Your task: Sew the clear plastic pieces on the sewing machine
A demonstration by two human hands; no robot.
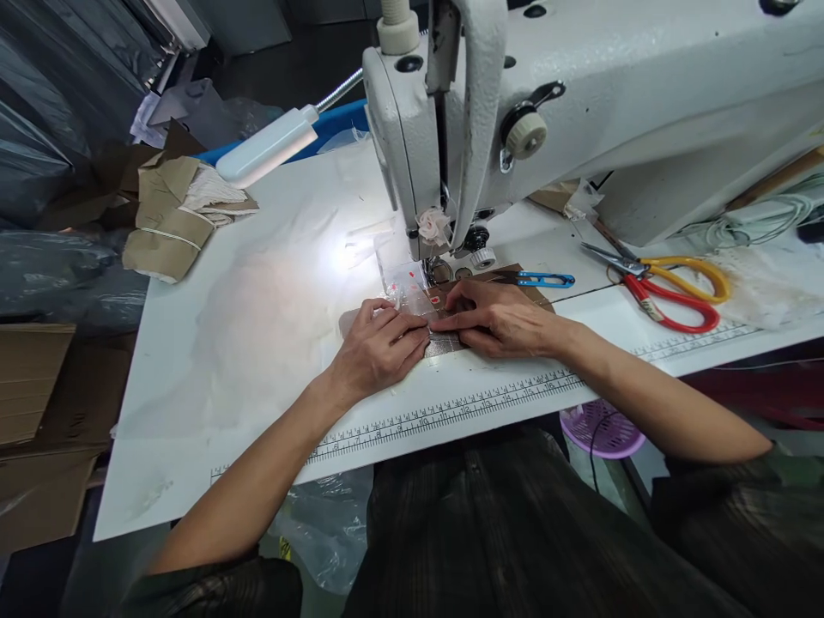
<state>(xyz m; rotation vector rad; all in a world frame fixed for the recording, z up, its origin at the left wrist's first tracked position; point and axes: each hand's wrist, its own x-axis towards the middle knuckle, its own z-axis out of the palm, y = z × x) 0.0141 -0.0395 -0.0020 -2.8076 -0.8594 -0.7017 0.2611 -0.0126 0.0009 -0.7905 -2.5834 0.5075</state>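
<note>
My left hand [383, 348] rests left of the sewing machine's presser foot [430, 273], fingers curled down onto a thin, see-through piece of fabric [407, 296] with small red marks. From the right, my right hand [499, 318] meets it; the index finger stretches toward my left fingertips and the others are bent, gripping the fabric's near edge. The far part of the fabric lies by the presser foot. My fingers hide much of the rest. Beyond my right hand, blue-handled thread snips [546, 280] lie on a brown plate.
The white sewing machine [579, 94] rises over the table [257, 343]. Scissors [669, 287] with red and yellow handles lie at the right. A lamp [270, 146] lights the left side, near a tied brown bundle [171, 219]. A printed ruler [451, 416] runs along the front edge.
</note>
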